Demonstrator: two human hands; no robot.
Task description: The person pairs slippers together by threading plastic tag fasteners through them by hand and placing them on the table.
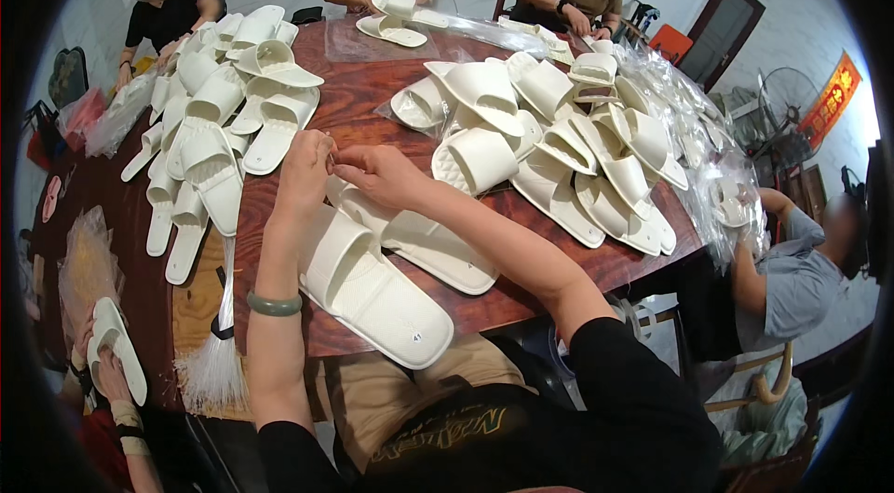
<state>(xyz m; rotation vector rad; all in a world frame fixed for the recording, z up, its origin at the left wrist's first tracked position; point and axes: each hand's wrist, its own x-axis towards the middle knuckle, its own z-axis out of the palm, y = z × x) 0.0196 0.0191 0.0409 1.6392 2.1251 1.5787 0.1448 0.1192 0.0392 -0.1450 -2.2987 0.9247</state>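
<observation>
My left hand (305, 167) and my right hand (382, 175) meet fingertip to fingertip above the table, both closed in a pinch. Whatever lies between the fingers is too small to make out. Just below them rests a pair of cream slippers: the nearer slipper (382, 293) points its heel toward me and reaches over the table edge, and the other slipper (438, 246) lies beside it, partly hidden by my right forearm. A green bangle (275, 304) circles my left wrist.
Piles of cream slippers stand at left (212, 172) and right (549, 186) on the red-brown wooden table (372, 88). A bundle of thin white strands (214, 372) hangs near my left. Clear plastic bags (689, 121) lie at right. Several co-workers sit around, one holding a slipper (121, 353) at lower left.
</observation>
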